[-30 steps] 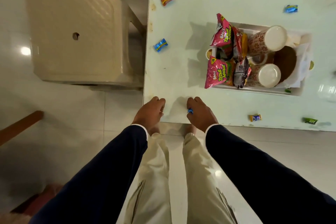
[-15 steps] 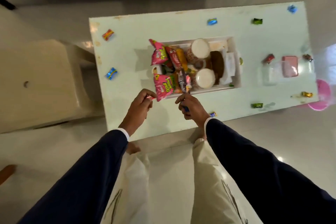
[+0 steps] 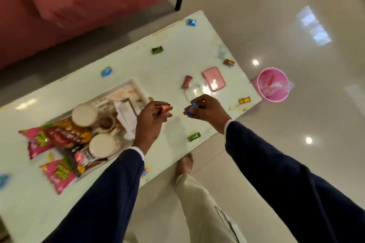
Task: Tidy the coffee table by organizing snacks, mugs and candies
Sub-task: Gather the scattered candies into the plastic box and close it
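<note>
My left hand (image 3: 151, 118) pinches a red candy (image 3: 165, 107) above the white coffee table (image 3: 173, 59). To its right, my right hand (image 3: 207, 109) grips a blue candy (image 3: 191, 109). Both hover just right of the white tray (image 3: 136, 85), which holds two upside-down mugs (image 3: 84, 115) (image 3: 100, 145), pink snack packets (image 3: 38, 142) and a dark packet. Several wrapped candies lie loose on the table: green (image 3: 157, 50), blue (image 3: 106, 71), red (image 3: 186, 81), gold (image 3: 245, 100) and another green (image 3: 194, 136). A clear container (image 3: 194, 89) sits beyond my right hand beside its pink lid (image 3: 213, 81).
A pink waste bin (image 3: 272, 85) stands on the shiny floor off the table's right end. A red sofa (image 3: 88, 0) runs behind the table. My trouser leg and bare foot (image 3: 185, 163) are beside the near table edge.
The view swung to the right along the table. Both hands rose from the near edge by the tray and now hold their candies farther right, near the clear container.
</note>
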Motion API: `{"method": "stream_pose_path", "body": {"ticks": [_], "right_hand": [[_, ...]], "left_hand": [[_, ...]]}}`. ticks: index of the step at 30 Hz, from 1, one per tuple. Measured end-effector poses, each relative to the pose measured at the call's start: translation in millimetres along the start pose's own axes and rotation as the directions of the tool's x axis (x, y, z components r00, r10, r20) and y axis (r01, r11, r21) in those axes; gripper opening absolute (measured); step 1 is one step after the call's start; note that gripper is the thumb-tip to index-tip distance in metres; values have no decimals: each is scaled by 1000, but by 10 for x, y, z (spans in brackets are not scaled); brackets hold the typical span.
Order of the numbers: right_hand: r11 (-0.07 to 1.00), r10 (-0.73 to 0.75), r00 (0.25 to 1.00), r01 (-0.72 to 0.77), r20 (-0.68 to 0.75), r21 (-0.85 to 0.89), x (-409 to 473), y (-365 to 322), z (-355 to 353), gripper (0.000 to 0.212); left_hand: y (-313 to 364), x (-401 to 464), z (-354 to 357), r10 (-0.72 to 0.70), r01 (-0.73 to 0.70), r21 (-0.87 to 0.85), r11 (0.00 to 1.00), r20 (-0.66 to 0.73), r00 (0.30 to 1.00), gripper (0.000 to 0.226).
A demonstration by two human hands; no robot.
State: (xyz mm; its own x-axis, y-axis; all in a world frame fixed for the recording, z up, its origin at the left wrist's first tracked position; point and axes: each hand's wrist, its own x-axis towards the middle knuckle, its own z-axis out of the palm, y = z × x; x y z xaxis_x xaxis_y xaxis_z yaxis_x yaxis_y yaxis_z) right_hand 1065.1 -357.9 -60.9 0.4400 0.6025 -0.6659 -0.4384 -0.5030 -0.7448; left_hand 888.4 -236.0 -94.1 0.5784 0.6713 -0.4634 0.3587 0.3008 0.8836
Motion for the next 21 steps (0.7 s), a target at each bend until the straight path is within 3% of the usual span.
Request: {"method": "stream_pose_path", "body": {"ticks": [3, 9, 21], "right_hand": [[1000, -18, 997, 17, -81, -6, 217, -95, -502, 23], [976, -71, 974, 23, -215, -216, 603, 80, -929, 18], [890, -98, 958, -36, -268, -454, 947, 191, -827, 33]], "left_hand": [[171, 373, 517, -64, 64, 55, 996, 1, 998, 14], [201, 751, 1152, -105, 112, 285, 952, -42, 994, 10], [93, 1040, 1367, -230, 243, 269, 932, -80, 970, 49]]}}
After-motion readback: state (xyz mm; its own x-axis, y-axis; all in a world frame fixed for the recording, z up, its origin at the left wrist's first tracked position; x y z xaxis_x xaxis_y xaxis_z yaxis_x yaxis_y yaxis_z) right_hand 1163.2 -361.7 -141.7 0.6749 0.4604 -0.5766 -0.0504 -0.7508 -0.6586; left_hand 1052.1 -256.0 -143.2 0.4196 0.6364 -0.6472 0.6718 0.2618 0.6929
